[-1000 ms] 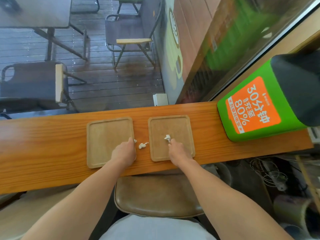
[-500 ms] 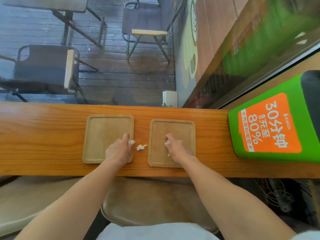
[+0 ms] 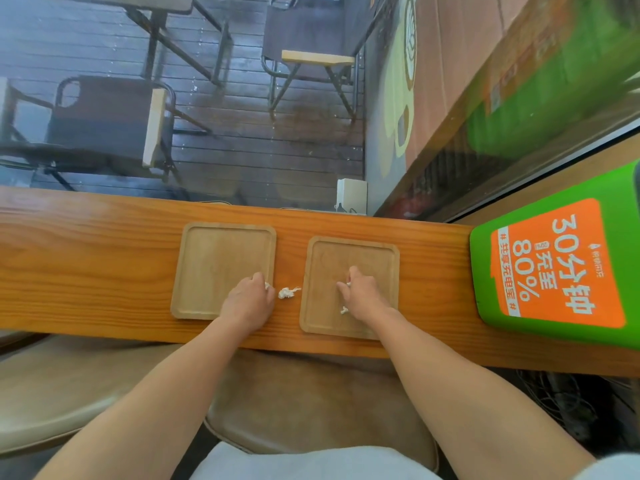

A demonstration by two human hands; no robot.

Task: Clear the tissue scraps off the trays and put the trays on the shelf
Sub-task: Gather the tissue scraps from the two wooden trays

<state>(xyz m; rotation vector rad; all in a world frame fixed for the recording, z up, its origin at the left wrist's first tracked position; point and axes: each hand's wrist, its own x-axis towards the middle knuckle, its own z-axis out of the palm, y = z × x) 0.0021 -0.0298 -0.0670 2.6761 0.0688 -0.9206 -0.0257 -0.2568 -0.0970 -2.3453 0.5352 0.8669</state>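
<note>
A: Two wooden trays flat on the counter (image 3: 86, 258), mid-frame. Left tray (image 3: 214, 258) and right tray (image 3: 349, 258) side by side, long axes running top-to-bottom of frame.

B: Hands?

A: Left hand (image 3: 247, 299) on the left tray's lower-right corner, fingers curled round a white tissue bit (image 3: 267, 285). Right hand (image 3: 363, 296) on the right tray, pinching another scrap (image 3: 348, 284).

B: Loose scraps?

A: One scrap on the counter (image 3: 288, 292) btwn trays, lying left-right. Small one (image 3: 344, 310) on the right tray, beside the wrist.

Left hand (image 3: 250, 296), right hand (image 3: 363, 292) curled, palms down.
</note>
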